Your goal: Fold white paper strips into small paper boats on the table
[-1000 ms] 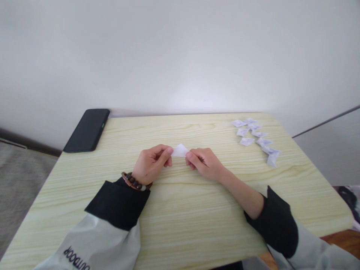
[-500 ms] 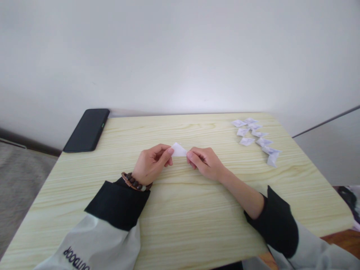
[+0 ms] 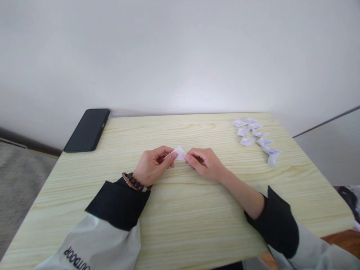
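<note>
Between my two hands, over the middle of the table, is a small folded piece of white paper [image 3: 180, 153] with a pointed top. My left hand [image 3: 155, 162] pinches its left side, the thumb lying on the front face. At the right corner, the thumb and bent fingers of my right hand [image 3: 204, 162] grip it. The paper's two side corners are partly hidden by my fingers. Several small folded white paper pieces [image 3: 247, 141] lie in a loose cluster at the right rear of the table.
A black phone-like device [image 3: 86, 130] lies at the table's far left corner. The pale wood-grain table [image 3: 174, 217] meets a white wall [image 3: 180, 56] at the back. Some dark and white items [image 3: 350, 198] show beyond the right edge.
The paper has shifted slightly right and towards me. My left thumb now reaches further over its face, and my hands are a little closer together.
</note>
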### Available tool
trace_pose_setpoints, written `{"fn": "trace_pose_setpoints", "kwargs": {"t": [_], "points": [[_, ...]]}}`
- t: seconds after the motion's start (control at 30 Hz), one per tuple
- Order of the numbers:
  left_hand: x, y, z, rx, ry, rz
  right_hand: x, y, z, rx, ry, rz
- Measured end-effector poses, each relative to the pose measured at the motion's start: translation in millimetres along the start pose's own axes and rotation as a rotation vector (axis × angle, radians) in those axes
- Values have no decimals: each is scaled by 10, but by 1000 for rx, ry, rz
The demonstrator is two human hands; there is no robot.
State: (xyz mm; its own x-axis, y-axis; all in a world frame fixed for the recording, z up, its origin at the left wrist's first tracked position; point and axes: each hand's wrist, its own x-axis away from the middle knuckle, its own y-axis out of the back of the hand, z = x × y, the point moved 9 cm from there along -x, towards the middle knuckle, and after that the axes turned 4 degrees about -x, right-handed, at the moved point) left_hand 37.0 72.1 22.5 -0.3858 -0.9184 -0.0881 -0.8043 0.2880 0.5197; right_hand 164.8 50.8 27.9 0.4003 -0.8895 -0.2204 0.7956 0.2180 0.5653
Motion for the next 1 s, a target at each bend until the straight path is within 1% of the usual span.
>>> {"fn": "trace_pose_setpoints", "kwargs": {"t": [0.4,0.57,0.7,0.8,1.0], "points": [[-6,-6,3,8,5,7,-17,-8,-11,49,-2,-1],[-12,-24,8,59,-13,24,-27,-11,-19,67,-7,2],[-8,-20,20,93,0,16,-21,12,-54,10,-46,-26],[-6,-9,10,68,11,12,-10,26,-94,-51,-86,-46],[7,-35,-15,6,-7,73,1,43,-107,-84,-94,-66]]}}
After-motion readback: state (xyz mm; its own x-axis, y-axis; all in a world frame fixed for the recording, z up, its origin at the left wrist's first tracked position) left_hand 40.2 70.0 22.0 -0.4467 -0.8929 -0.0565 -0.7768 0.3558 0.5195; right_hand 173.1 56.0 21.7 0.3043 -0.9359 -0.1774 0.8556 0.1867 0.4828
